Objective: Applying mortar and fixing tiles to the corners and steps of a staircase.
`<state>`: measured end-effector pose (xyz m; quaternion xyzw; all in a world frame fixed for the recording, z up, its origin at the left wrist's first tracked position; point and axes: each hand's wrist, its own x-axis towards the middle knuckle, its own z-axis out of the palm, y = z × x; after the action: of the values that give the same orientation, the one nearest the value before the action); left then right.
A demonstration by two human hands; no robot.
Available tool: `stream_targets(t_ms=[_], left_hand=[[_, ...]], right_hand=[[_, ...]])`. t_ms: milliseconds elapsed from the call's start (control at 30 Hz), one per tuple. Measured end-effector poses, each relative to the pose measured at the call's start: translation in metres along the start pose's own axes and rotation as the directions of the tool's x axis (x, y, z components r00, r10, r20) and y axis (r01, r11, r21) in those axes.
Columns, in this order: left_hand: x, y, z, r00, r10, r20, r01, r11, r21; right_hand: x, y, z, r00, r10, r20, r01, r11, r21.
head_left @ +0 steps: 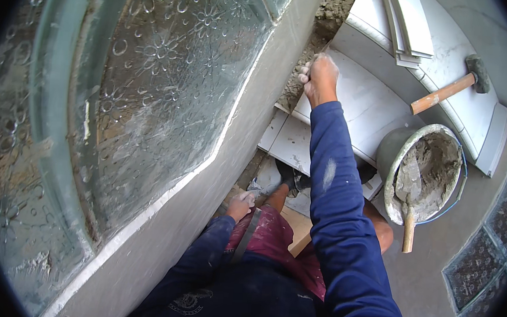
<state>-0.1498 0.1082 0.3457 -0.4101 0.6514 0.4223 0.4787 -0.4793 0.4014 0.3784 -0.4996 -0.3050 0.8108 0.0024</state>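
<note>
My right hand (320, 79), dusty with pale powder, is closed at the left end of a white tiled step (362, 98). It is beside a narrow strip of rough mortar (297, 81) along the wall; whatever its curled fingers may hold is hidden. Low beside my left thigh, my left hand (241, 206) has its fingers curled, also powdery, close to the grey wall (201, 214). I cannot make out anything in it. To the right of my right forearm, a bucket (398, 147) of grey mortar holds a trowel (410, 186) with a wooden handle.
A mallet (449, 90) with a dark head lies on the upper step, near several stacked white tile strips (408, 24). Patterned glass (170, 80) fills the left side above the wall. Patterned panes (480, 266) are set at the lower right.
</note>
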Motion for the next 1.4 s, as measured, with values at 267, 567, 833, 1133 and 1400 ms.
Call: stream_targets(t_ms=[267, 567, 833, 1133, 1400], left_hand=[[0.029, -0.031, -0.014, 0.991, 0.131, 0.04, -0.136, 0.972, 0.19], [-0.005, 0.014, -0.008, 0.996, 0.053, 0.078, -0.063, 0.989, 0.133], [-0.005, 0.011, -0.007, 0.996, 0.08, 0.049, -0.081, 0.996, 0.02], [-0.025, 0.066, 0.017, 0.946, 0.312, 0.087, -0.319, 0.945, 0.078], [-0.084, 0.311, 0.123, 0.8, 0.562, 0.21, -0.347, 0.719, -0.602]], right_hand=[[0.017, -0.021, 0.046, 0.972, 0.149, -0.182, -0.087, 0.946, 0.312], [0.033, -0.013, 0.064, 0.911, 0.234, -0.339, -0.09, 0.916, 0.391], [0.036, -0.039, 0.063, 0.98, -0.086, 0.181, 0.144, -0.326, -0.934], [0.06, -0.01, 0.048, 0.863, 0.124, 0.489, 0.45, -0.63, -0.633], [0.175, 0.072, -0.027, 0.567, -0.72, 0.401, 0.74, 0.231, -0.632]])
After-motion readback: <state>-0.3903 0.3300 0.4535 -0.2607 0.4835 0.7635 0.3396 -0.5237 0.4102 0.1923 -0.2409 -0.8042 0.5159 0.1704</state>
